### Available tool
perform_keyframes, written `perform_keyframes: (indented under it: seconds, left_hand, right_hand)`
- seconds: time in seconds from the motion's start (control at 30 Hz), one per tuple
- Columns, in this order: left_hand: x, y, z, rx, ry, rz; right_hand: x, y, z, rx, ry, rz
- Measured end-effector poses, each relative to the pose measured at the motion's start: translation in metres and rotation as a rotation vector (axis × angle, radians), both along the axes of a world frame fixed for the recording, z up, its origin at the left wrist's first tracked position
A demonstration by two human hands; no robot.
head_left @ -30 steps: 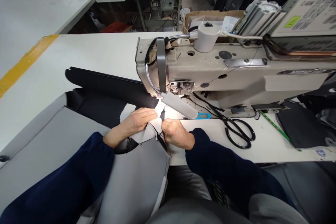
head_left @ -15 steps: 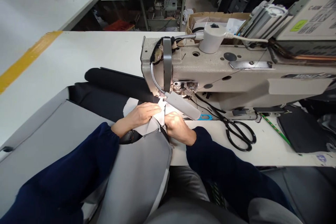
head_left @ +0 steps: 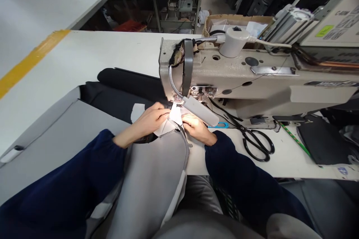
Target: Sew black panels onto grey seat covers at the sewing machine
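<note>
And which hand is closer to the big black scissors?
Right: the right hand sits some way left of the scissors, not touching them. The left hand is farther off, beyond the right hand.

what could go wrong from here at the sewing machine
The left hand and right hand sit very close to the presser foot, so a finger could get caught. The bulky grey panel, draped off the table toward the lap, might drag the seam crooked.
</note>
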State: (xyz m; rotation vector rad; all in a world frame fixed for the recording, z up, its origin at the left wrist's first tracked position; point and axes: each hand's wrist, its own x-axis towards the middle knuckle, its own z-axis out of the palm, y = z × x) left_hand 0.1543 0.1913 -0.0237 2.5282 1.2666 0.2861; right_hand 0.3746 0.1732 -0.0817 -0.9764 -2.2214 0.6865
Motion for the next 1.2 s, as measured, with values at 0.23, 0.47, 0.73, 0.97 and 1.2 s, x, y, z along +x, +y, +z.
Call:
perform_keyframes:
  seconds: [0.23,0.47,0.73,0.97,1.2]
  left_hand:
    - [0.004,-0.041,-0.026,0.167,0.067,0.083]
    - [-0.023,0.003,-0.037,0.608,0.118,-0.168]
    - [-0.011,-0.005,-0.023,0.441,0.005,-0.387]
    - [-0.015,0.006,-0.043,0.358,-0.139,-0.403]
    - [0.001,0.002,-0.025,0.143,-0.026,-0.212]
  right_hand:
    - [-0.008,0.000,0.001,-0.158,0.178,0.011]
    - [-0.025,-0.005,-0.001,-0.061,0.138,-0.090]
    - [-0.009,-0.024,0.002,0.171,0.007,-0.051]
    - [-0.012,-0.017,0.002,0.143,-0.002,-0.109]
    - [-0.011,-0.013,0.006,0.011,0.085,-0.220]
